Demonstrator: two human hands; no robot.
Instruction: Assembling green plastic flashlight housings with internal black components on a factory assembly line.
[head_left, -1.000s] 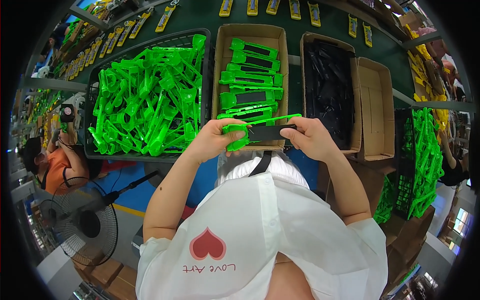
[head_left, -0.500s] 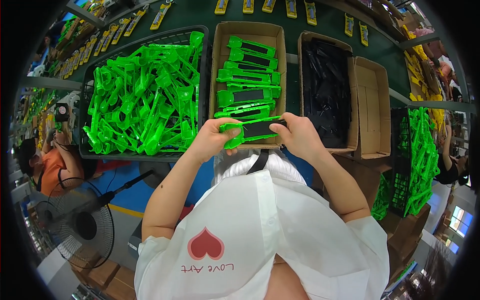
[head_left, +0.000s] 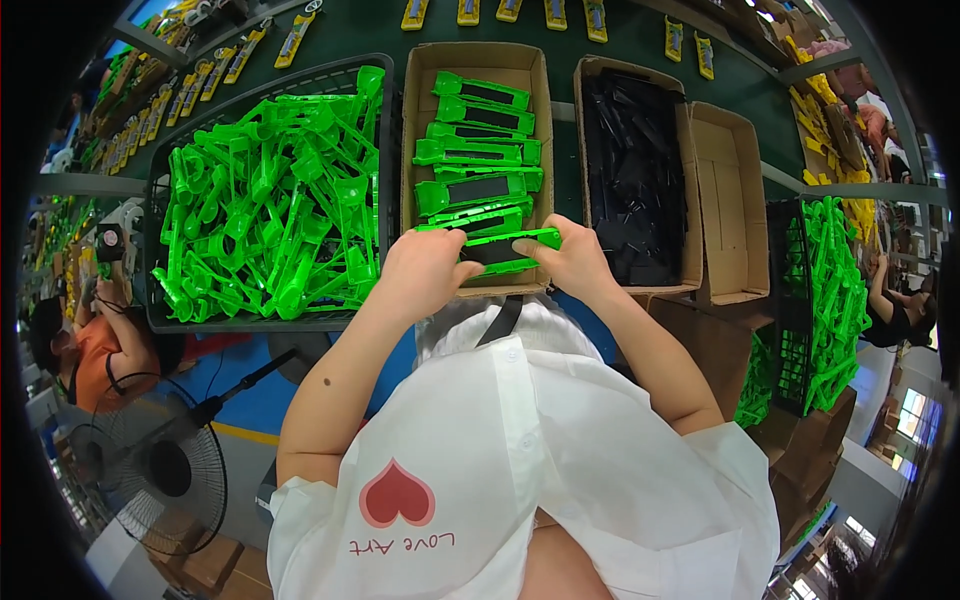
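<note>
Between my two hands is a green plastic housing [head_left: 503, 266] with a black panel set in it, held over the near end of a cardboard box [head_left: 412, 120]. My left hand [head_left: 425, 268] grips its left end, thumb on the near edge. On its right end my right hand [head_left: 568, 258] is closed, the thumb pressing on the black panel. In the box lie several similar green housings with black panels [head_left: 484, 117], stacked in a row away from me. Part of the held piece is hidden behind my fingers.
Left of the box, a black crate [head_left: 270, 322] is heaped with loose green housings [head_left: 270, 190]. To the right, a box of black panels [head_left: 635, 170] stands beside another cardboard box [head_left: 735, 200]. A second crate of green parts [head_left: 835, 300], a fan [head_left: 170, 470] and co-workers flank me.
The green housing has turned in my hands, and its right end now shows green beneath my right fingers. My right thumb has shifted left over the black panel. The whole view has shifted slightly.
</note>
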